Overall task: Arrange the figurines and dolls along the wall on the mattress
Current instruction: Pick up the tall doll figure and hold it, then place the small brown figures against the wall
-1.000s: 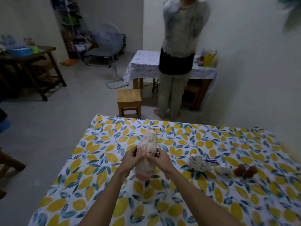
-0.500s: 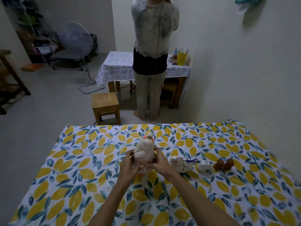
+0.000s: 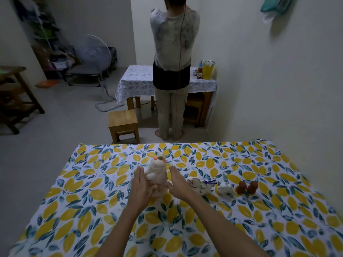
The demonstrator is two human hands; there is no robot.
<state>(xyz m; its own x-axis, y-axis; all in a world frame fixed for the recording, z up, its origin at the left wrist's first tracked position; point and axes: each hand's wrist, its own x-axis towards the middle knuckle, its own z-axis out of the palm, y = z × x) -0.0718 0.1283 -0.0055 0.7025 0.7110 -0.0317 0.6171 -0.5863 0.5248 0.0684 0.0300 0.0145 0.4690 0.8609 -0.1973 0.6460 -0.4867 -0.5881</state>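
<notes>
A pale doll [image 3: 157, 173] with an orange-trimmed head stands upright on the lemon-print mattress [image 3: 89, 204]. My left hand [image 3: 141, 186] and my right hand [image 3: 178, 184] flank it with flat, extended fingers and a small gap to its sides; the thumbs lie by its base. To the right runs a row: a white figurine with a purple bow [image 3: 197, 185], a small white cat figurine [image 3: 225, 189], and a pair of round brown figurines [image 3: 246, 187]. The wall [image 3: 278, 108] rises on the right.
A person [image 3: 172, 52] stands with their back turned beyond the mattress's far edge. A wooden stool [image 3: 123, 123], a cloth-covered table [image 3: 137, 78], a floor fan [image 3: 92, 51] and a dark wooden table [image 3: 11, 89] stand on the floor.
The doll came down from my two-handed grip and now stands on the mattress. My fingers have spread off its sides. The view has swung right.
</notes>
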